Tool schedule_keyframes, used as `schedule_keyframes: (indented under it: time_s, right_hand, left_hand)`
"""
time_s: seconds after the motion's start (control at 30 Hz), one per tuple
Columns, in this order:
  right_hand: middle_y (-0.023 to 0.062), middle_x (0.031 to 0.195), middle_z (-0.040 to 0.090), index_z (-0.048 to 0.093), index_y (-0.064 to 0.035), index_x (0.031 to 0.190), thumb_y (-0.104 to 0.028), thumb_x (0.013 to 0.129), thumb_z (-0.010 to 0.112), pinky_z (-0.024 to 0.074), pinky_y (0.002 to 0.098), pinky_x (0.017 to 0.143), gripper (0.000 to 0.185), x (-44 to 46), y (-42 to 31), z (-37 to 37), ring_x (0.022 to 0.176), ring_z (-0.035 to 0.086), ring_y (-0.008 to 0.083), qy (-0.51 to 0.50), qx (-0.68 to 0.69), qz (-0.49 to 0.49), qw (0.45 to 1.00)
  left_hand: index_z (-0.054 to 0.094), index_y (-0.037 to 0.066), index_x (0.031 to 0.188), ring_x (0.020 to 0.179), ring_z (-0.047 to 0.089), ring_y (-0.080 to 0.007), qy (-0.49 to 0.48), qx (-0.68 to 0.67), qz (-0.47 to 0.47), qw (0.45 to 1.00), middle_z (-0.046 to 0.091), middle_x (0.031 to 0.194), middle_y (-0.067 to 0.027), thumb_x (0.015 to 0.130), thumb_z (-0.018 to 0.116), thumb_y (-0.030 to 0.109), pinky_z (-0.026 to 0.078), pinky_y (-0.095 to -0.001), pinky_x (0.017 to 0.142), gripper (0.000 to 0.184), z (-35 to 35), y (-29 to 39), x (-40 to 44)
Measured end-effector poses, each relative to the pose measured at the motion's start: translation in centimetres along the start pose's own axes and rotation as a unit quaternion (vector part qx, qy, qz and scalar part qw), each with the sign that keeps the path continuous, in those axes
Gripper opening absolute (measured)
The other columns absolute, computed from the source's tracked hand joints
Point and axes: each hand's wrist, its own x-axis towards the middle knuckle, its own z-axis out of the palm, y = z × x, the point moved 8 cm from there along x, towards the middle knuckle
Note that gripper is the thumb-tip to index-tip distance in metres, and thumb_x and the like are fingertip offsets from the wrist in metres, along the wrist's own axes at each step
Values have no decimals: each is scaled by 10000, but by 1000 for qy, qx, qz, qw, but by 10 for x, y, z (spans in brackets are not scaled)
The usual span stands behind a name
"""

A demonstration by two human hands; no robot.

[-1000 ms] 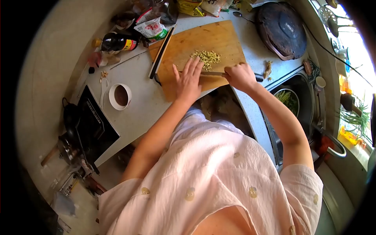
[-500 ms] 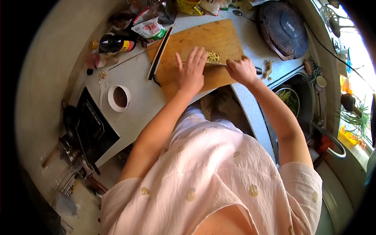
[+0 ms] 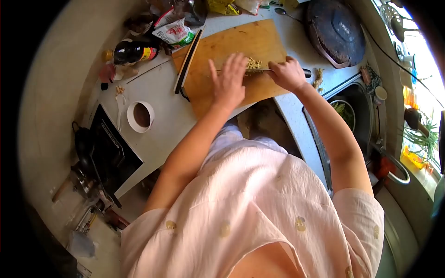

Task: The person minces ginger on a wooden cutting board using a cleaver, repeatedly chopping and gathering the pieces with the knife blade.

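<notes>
A wooden cutting board (image 3: 259, 39) lies on the counter. On it is a small heap of finely chopped yellowish pieces (image 3: 253, 63), perhaps ginger. My right hand (image 3: 288, 75) is wrapped round the handle of a kitchen knife (image 3: 259, 70), and the dark handle end sticks out to the right. The blade points left across the board, just in front of the heap. My left hand (image 3: 230, 78) is flat with thumb and fingers stretched out, over the blade's tip end; whether it touches the blade cannot be made out.
A bowl of brown liquid (image 3: 142, 116) stands left on the counter, by a black cooktop (image 3: 113, 148). Behind are a dark sauce bottle (image 3: 132, 52) and food bags (image 3: 174, 33). A round black pan (image 3: 336, 34) sits at back right, above the sink (image 3: 364, 104) holding greens.
The view has shifted slightly. My left hand has moved a little to the right along the blade. My right hand still grips the knife in nearly the same place.
</notes>
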Motion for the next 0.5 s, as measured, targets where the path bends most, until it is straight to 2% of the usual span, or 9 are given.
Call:
schedule_keyframes:
  time_s: [0.03,0.07,0.1,0.2,0.3,0.33,0.37,0.43,0.5]
  right_hand:
    - [82,678,662,634,-130,830,-317,865,646,471,420,699,191,15,-9,4,648,630,290,-58,-65,-10,996]
    - [86,677,661,644,-130,841,-316,865,644,471,421,699,188,29,-15,1,658,631,288,-79,-70,-7,994]
    - [89,675,661,653,-130,852,-315,864,642,471,422,700,186,37,-18,-2,667,632,286,-102,-73,-3,992]
    - [80,664,674,658,-137,838,-220,824,615,483,382,812,95,27,-27,-8,673,669,262,-119,-83,16,989]
    - [68,644,664,648,-144,802,-288,848,631,482,388,774,152,0,-11,-10,649,662,258,36,-23,-9,999]
    - [54,628,654,641,-149,810,-347,860,639,482,411,759,204,-2,-6,-6,625,652,266,24,-18,-21,999]
    - [64,647,662,654,-143,838,-328,863,628,480,401,783,188,-1,-1,1,651,655,269,0,-4,-15,1000]
    - [78,670,669,669,-132,816,-300,856,622,472,385,794,179,23,-16,-4,685,657,273,-48,-49,-17,998]
    - [85,684,668,670,-123,789,-284,851,623,462,382,807,179,34,-23,-16,710,652,281,-106,-47,9,993]
  left_hand:
    - [398,209,1410,1421,325,-209,-32,-34,-50,998,382,1500,-2,690,833,198,15,-664,1164,841,2,-20,8]
    - [388,209,1411,1412,342,-212,5,-14,-29,999,402,1483,3,673,844,195,18,-669,1157,868,4,-36,8]
    - [419,185,1382,1396,368,-217,19,-43,-15,999,433,1461,-8,674,806,91,18,-653,1170,812,-7,-41,9]
    - [421,183,1392,1413,344,-209,-5,-62,-14,998,419,1482,-8,694,795,103,22,-646,1174,795,-10,-35,3]
    - [411,182,1422,1426,320,-203,-8,-23,18,1000,410,1493,-18,708,790,128,27,-641,1180,809,-5,-1,-3]
    - [394,209,1424,1426,318,-198,11,-7,26,1000,398,1493,-2,698,813,161,25,-649,1178,839,-7,-1,-2]
    - [377,237,1427,1425,317,-192,27,6,35,999,385,1493,14,689,836,195,23,-658,1175,870,-6,2,-1]
    - [380,232,1427,1420,327,-201,-28,-12,-40,999,388,1495,16,689,833,178,28,-661,1169,868,3,-28,7]
    - [372,225,1435,1423,328,-218,1,-39,-12,999,385,1503,16,686,834,152,28,-667,1162,883,-2,-40,8]
